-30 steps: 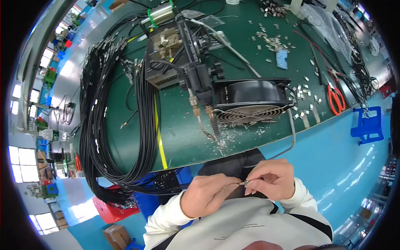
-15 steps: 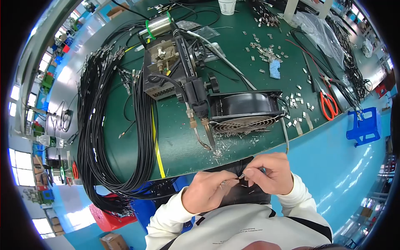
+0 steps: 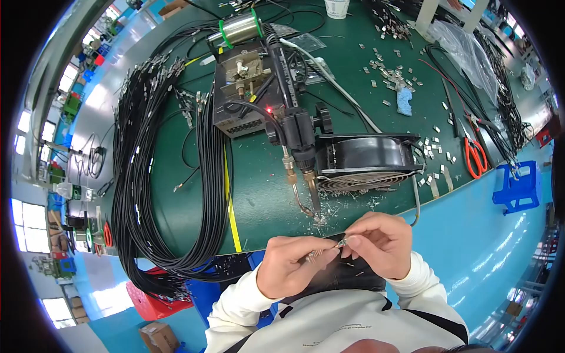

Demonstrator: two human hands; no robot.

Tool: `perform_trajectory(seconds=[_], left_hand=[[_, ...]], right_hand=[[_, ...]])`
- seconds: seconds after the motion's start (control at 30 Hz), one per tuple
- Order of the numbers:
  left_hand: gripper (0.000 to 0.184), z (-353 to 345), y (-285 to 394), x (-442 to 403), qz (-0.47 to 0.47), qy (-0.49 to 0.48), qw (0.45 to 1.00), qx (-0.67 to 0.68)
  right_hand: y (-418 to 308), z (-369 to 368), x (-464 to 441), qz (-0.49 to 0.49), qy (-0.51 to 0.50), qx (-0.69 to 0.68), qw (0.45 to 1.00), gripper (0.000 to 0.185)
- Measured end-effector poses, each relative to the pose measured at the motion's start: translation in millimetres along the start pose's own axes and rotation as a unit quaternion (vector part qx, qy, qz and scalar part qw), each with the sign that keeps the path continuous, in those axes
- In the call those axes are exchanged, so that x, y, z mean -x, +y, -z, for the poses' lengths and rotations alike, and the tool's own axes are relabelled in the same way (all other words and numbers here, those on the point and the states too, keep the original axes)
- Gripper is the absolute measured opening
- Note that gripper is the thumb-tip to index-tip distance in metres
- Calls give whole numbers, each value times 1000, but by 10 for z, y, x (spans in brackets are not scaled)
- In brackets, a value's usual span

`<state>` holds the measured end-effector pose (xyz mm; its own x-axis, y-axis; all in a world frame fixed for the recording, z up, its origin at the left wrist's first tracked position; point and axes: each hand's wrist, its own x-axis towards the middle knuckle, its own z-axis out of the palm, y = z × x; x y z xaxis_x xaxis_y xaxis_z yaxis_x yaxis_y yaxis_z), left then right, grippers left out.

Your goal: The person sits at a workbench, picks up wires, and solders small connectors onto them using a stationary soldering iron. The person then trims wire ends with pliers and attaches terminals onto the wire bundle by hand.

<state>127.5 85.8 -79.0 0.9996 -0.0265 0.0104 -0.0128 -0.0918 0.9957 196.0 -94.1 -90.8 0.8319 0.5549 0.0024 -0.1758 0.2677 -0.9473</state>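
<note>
My left hand (image 3: 288, 266) is closed in a pinch, thumb against forefinger, with several thin shiny metal pieces (image 3: 316, 253) showing between its fingers. My right hand (image 3: 381, 242) pinches a small silver metal connector (image 3: 342, 242) where the fingertips of both hands meet. Whether a wire runs into the connector is hidden by the fingers. Both hands are over my lap at the bench's front edge. Just beyond them, a soldering iron (image 3: 313, 191) points down beside a curved solder feed tube (image 3: 298, 199). Solder bits lie scattered under the tip.
A black fan (image 3: 368, 156) stands right of the iron. Behind are the soldering stand's metal box (image 3: 242, 88) and a solder spool (image 3: 238, 29). Bundled black cables (image 3: 132, 176) hang over the left edge. Loose metal clips, a blue sponge (image 3: 404, 101) and red-handled scissors (image 3: 474, 157) lie right.
The bench has shifted right and slightly down in view as the head turned. A red light now shows by the soldering stand. Both hands keep their pinch, with the connector tilted slightly more upward.
</note>
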Motion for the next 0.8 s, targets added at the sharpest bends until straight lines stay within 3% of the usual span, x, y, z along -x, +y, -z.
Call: perform_trajectory(seconds=[0.2,0.8], left_hand=[[11,65,-29,-52,-5,15,999,28],[14,56,-64,-49,-23,40,999,-18]], right_hand=[[47,64,-88,115,-46,79,989,21],[83,45,-131,122,-34,124,984,22]])
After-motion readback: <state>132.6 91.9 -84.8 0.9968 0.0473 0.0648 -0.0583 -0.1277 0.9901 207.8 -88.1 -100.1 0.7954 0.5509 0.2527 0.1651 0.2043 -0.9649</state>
